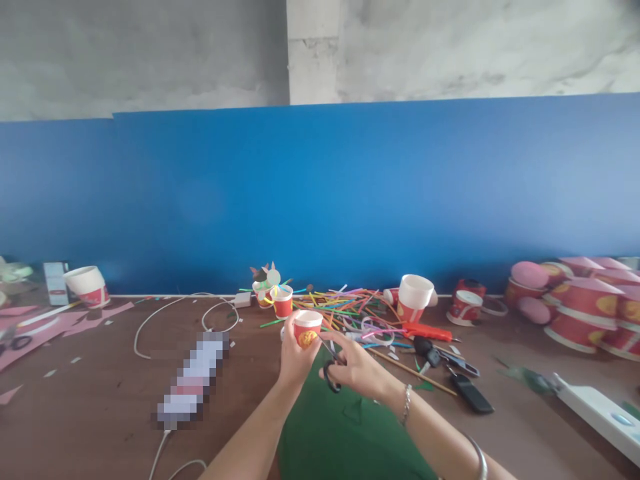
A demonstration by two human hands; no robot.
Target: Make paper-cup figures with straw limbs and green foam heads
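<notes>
Upright in my left hand (296, 357) is a red paper cup (307, 328) with a white rim and a yellow print; the fingers wrap round its side. My right hand (353, 363) grips black-handled scissors (331, 375), whose blades point up and left to the cup's right side. Whether the blade tips touch the cup is too small to tell. Green cloth or paper (350, 433) lies beneath both hands. Just behind the held cup stands another red cup (283, 302) with yellow strips on it.
Colourful sticks (340, 303) are heaped behind my hands. To the right lie an orange-handled tool (427, 331), keys, a black fob (471, 393) and stacked red cups (585, 310). A cabled phone (194, 380) and pink paper (45, 327) are on the left.
</notes>
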